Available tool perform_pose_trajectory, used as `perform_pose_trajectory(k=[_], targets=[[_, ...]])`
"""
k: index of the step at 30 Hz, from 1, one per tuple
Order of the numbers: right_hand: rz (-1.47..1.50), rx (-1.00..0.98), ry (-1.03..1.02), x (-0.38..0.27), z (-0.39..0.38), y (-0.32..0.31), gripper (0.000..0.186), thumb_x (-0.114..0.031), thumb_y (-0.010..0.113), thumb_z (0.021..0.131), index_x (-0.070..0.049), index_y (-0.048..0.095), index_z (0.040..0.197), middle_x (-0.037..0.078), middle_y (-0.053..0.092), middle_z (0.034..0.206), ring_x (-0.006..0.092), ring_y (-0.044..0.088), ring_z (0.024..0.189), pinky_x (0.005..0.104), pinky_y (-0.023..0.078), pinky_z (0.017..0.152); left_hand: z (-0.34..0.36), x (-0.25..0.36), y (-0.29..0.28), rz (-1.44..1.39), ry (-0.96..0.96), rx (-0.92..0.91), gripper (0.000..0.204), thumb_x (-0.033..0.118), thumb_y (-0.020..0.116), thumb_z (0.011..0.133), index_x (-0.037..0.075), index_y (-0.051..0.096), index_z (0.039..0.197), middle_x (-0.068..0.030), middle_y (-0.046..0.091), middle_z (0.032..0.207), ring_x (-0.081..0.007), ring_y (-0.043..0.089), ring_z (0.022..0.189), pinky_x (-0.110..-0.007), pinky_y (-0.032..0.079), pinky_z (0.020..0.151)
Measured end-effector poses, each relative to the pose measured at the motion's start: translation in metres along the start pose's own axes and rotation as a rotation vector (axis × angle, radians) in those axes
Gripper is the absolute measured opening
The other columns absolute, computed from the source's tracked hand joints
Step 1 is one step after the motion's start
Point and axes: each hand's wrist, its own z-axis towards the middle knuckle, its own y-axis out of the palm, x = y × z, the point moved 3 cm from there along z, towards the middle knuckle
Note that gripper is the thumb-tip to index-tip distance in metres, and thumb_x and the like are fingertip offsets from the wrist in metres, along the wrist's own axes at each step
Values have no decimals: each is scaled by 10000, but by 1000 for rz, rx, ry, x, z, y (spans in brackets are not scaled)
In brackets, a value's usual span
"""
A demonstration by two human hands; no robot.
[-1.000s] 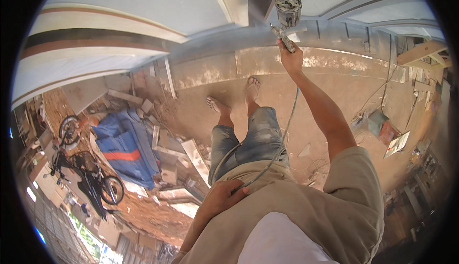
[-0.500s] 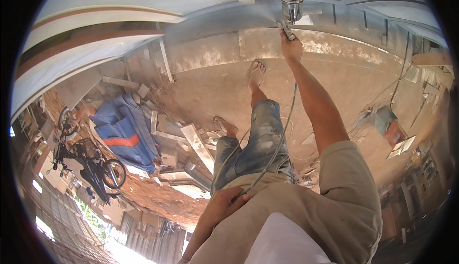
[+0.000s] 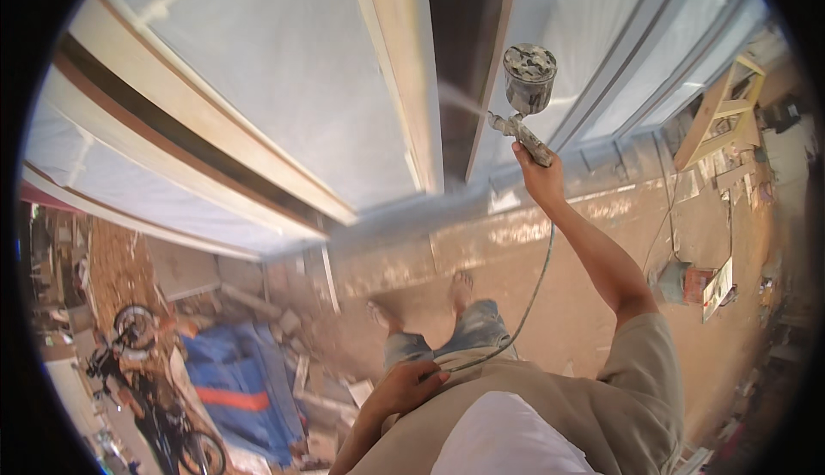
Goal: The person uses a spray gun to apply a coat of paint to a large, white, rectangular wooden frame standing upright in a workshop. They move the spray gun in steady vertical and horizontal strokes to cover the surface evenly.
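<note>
My right hand (image 3: 537,170) grips a paint-spattered spray gun (image 3: 520,127) with a metal cup (image 3: 529,84) upright on it, held in front of a panel structure. A pale mist leaves the nozzle toward the left, across a dark vertical strip (image 3: 455,45) between light-edged panels. The panels (image 3: 275,71) have wooden frames and whitish sheeting. A thin hose (image 3: 538,294) hangs below the gun and loops back to my waist, where my left hand (image 3: 408,389) is closed on it against my shirt.
A motorcycle (image 3: 146,398), a blue tarp with an orange stripe (image 3: 228,363) and scrap boards lie at lower left. At right are a wooden frame (image 3: 713,118), boxy items (image 3: 698,286) and cords on the dusty floor (image 3: 567,286). The wall base (image 3: 387,264) runs ahead of my feet.
The view has tilted up, showing much more of the panels and moving my feet lower. My right hand holds the gun higher against the panels, spray still showing. My left hand stays on the hose.
</note>
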Motion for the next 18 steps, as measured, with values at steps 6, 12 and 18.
perform_pose_trajectory(k=[6, 12, 18], targets=[[94, 170, -288, -190, -21, -56, 328, -315, 739, 913, -46, 729, 1101, 69, 681, 761, 108, 542, 715, 318, 480, 683, -24, -12, -67, 193, 366, -56, 328, 334, 620, 957, 13, 676, 922, -180, 645, 773, -292, 607, 680, -381, 475, 652], [43, 463, -610, -363, -58, -103, 307, -357, 703, 932, -58, 670, 870, -57, 476, 609, 53, 406, 558, 262, 328, 500, -58, -28, -127, 248, 454, -67, 301, 310, 622, 958, 18, 684, 930, -156, 624, 713, -237, 568, 629, -354, 468, 621], [145, 637, -705, -498, -86, -128, 426, -506, 717, 880, -104, 644, 757, -60, 496, 585, 51, 395, 480, 255, 321, 448, -86, -46, -156, 125, 537, -33, 307, 309, 617, 970, 11, 679, 928, -87, 617, 701, -127, 535, 661, -309, 453, 615]])
